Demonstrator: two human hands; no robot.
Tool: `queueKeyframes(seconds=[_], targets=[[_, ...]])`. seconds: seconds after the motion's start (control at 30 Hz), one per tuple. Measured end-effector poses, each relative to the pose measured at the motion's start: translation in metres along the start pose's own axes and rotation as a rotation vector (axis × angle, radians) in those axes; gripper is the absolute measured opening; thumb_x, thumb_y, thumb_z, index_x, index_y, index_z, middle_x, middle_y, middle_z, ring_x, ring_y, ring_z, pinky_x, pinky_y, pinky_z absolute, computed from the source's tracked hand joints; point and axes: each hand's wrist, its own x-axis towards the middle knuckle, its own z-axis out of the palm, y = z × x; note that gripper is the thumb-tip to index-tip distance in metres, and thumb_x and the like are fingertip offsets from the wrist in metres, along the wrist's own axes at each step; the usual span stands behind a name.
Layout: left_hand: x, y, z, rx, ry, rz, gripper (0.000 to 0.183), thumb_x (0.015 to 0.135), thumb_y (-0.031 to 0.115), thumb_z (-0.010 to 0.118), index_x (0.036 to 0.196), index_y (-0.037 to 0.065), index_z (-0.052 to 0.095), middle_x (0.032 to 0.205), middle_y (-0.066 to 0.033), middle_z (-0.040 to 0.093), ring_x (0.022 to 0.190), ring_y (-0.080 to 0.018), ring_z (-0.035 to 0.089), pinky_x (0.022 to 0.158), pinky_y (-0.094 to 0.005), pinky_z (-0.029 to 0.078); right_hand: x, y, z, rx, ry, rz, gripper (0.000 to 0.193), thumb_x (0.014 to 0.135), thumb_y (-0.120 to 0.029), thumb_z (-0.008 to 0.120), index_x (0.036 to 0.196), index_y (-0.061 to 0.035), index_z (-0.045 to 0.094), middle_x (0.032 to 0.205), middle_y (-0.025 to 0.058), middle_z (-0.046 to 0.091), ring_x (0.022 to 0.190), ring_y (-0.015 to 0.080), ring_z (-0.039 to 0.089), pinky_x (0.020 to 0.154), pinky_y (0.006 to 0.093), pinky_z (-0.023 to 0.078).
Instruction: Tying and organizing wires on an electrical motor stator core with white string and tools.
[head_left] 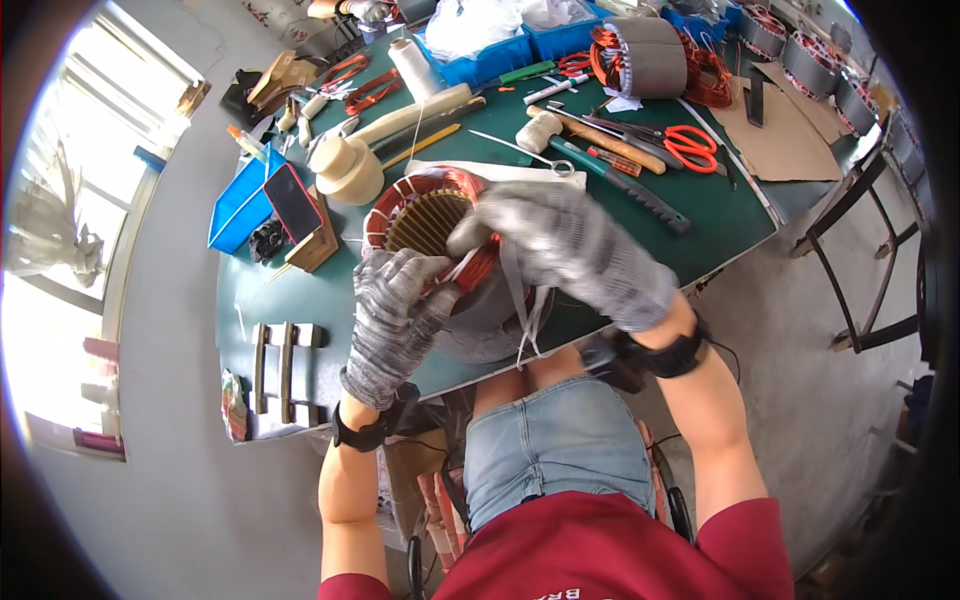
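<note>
At the edge of the green table point(735, 215), 1 copper-wound stator point(430, 222) stands; the left hand point(395, 310) grasps its coil rim point(445, 182); whether the blurred right hand point(560, 240) grips, I cannot tell.

A short run of white lettering point(557, 594) marks the front of a dark red shirt point(570, 545) at a green table point(305, 293), the letters cut by the view's lower edge. Any print on a white pen point(548, 91) across the table is too small to read.
</note>
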Motion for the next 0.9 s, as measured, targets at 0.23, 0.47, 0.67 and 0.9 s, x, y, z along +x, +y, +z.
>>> queueKeyframes(seconds=[0.23, 0.47, 0.67, 0.9], targets=[[0.009, -0.009, -0.014, 0.082, -0.186, 0.098, 0.020, 0.074, 0.015, 0.071, 0.090, 0.005, 0.064, 0.086, -0.0117, 0.064, 0.085, -0.0304, 0.058, 0.082, -0.0414, 0.044, -0.052, -0.070, 0.003, -0.710, 0.107, 0.562, 0.030, 0.088, -0.008, 0.057, 0.117, -0.0029, 0.057, 0.099, 0.0151, 0.062, 0.090, 0.0300, 0.058, 0.084, 0.0395, 0.048], [0.019, 0.003, -0.019, 0.026, -0.309, -0.066, 0.032, 0.079, 0.024, 0.068, 0.107, 0.010, 0.063, 0.083, -0.0127, 0.061, 0.085, -0.0325, 0.060, 0.079, -0.0417, 0.047, -0.034, -0.057, 0.059, -0.589, 0.310, 0.283, 0.050, 0.073, 0.006, 0.064, 0.118, -0.0146, 0.060, 0.087, 0.0083, 0.058, 0.072, 0.0277, 0.060, 0.060, 0.0371, 0.051], [0.020, -0.002, -0.026, 0.031, -0.416, -0.062, 0.037, 0.083, 0.014, 0.063, 0.118, 0.005, 0.059, 0.094, -0.0144, 0.063, 0.087, -0.0299, 0.062, 0.079, -0.0377, 0.049, -0.036, -0.074, 0.055, -0.597, 0.399, 0.270, 0.058, 0.075, 0.003, 0.063, 0.127, -0.0201, 0.054, 0.083, 0.0084, 0.058, 0.064, 0.0261, 0.059, 0.054, 0.0356, 0.051], [0.025, -0.003, -0.025, 0.045, -0.535, -0.097, 0.036, 0.083, 0.022, 0.064, 0.113, 0.003, 0.060, 0.087, -0.0154, 0.064, 0.083, -0.0318, 0.063, 0.075, -0.0378, 0.050, -0.023, -0.044, 0.083, -0.617, 0.215, 0.203, 0.080, 0.073, 0.002, 0.060, 0.144, -0.0220, 0.031, 0.112, 0.0140, 0.051, 0.084, 0.0320, 0.061, 0.066, 0.0404, 0.052]])
